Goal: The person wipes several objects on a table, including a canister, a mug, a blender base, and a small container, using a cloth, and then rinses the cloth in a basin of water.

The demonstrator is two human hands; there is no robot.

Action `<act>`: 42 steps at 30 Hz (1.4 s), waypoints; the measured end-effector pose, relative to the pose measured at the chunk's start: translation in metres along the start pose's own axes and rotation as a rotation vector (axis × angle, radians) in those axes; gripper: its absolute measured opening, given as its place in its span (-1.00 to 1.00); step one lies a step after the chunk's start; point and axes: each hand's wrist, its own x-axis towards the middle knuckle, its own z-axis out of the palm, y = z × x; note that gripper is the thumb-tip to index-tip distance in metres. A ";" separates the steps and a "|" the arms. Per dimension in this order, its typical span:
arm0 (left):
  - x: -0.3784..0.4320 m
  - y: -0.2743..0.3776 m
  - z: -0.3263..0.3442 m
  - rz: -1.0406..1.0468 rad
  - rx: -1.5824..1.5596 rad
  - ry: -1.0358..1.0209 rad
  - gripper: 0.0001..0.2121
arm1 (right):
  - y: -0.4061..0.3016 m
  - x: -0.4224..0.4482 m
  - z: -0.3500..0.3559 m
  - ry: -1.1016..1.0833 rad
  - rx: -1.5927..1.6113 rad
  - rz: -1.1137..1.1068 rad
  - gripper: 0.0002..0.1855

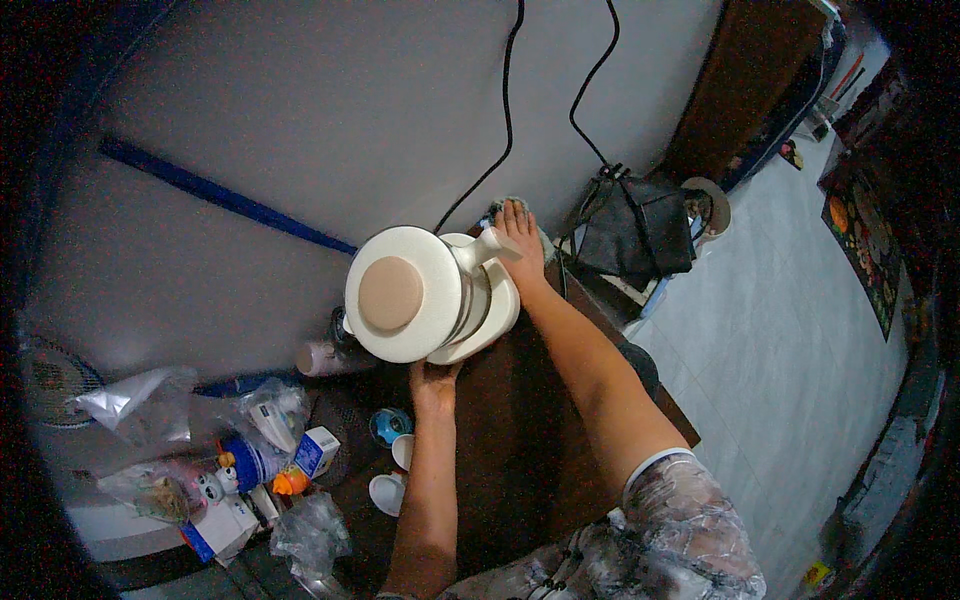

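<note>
A cream electric kettle (442, 255) with a round lid and a beige centre is seen from above, its handle pointing right. It sits on a cream base (504, 319) over the dark wooden table (517, 465). My left hand (435, 386) supports the base from the near side; its fingers are hidden underneath. Beyond the kettle's handle, my right hand (521, 244) lies with fingers extended on a greyish cloth (496, 211) by the wall. Part of the cloth shows past the fingertips.
A black bag (637, 225) stands at the table's far right end. Black cords (508, 97) hang along the wall (322, 135). At left are white cups (387, 493), a blue-lidded jar (391, 427), a small box (316, 451), toys (217, 486) and plastic bags (311, 532). Tiled floor (780, 337) lies right.
</note>
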 end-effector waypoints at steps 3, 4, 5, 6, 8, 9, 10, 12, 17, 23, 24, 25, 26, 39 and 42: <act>0.002 0.001 0.003 -0.025 0.019 0.021 -0.40 | 0.000 -0.003 -0.003 0.017 0.061 -0.030 -0.39; 0.003 -0.001 0.001 -0.028 0.018 0.018 -0.40 | 0.003 -0.001 0.000 0.026 0.022 -0.052 -0.40; 0.005 -0.003 0.000 -0.032 0.000 -0.019 -0.41 | 0.007 -0.002 0.003 0.035 -0.017 -0.074 -0.40; 0.004 -0.001 0.000 -0.026 -0.018 -0.047 -0.42 | 0.005 -0.003 0.000 0.033 -0.013 -0.080 -0.40; 0.003 -0.002 0.004 0.001 0.022 -0.004 -0.43 | 0.005 -0.006 -0.004 -0.013 0.002 -0.176 -0.41; 0.002 -0.001 0.006 0.021 0.063 0.034 -0.44 | 0.005 -0.008 -0.006 -0.016 0.007 -0.180 -0.41; 0.003 0.000 0.004 0.023 0.065 0.041 -0.44 | 0.005 -0.010 -0.008 -0.011 0.087 -0.234 -0.37; 0.006 0.000 0.000 -0.020 0.030 -0.016 -0.39 | 0.010 -0.016 -0.004 0.144 0.164 -0.335 -0.31; 0.007 -0.003 -0.002 0.001 0.044 0.033 -0.44 | 0.007 -0.036 0.004 0.134 0.016 -0.315 -0.28; 0.004 0.000 0.001 -0.027 0.053 0.052 -0.40 | 0.005 -0.056 -0.019 -0.156 0.000 -0.253 -0.31; 0.006 -0.001 -0.001 -0.027 0.047 0.011 -0.39 | 0.006 -0.059 -0.019 0.004 0.087 -0.261 -0.41; 0.006 -0.002 -0.003 -0.026 0.041 0.015 -0.39 | 0.007 -0.062 -0.018 0.164 0.174 -0.267 -0.50; 0.006 -0.003 -0.005 -0.015 0.041 -0.022 -0.37 | 0.008 -0.067 -0.017 0.029 0.073 -0.257 -0.46; 0.012 -0.012 0.010 0.026 0.071 -0.005 -0.37 | -0.025 -0.176 -0.049 -0.044 0.215 -0.185 -0.40; 0.015 -0.018 0.007 0.022 0.073 0.091 -0.44 | -0.034 -0.210 -0.059 -0.046 0.240 -0.210 -0.39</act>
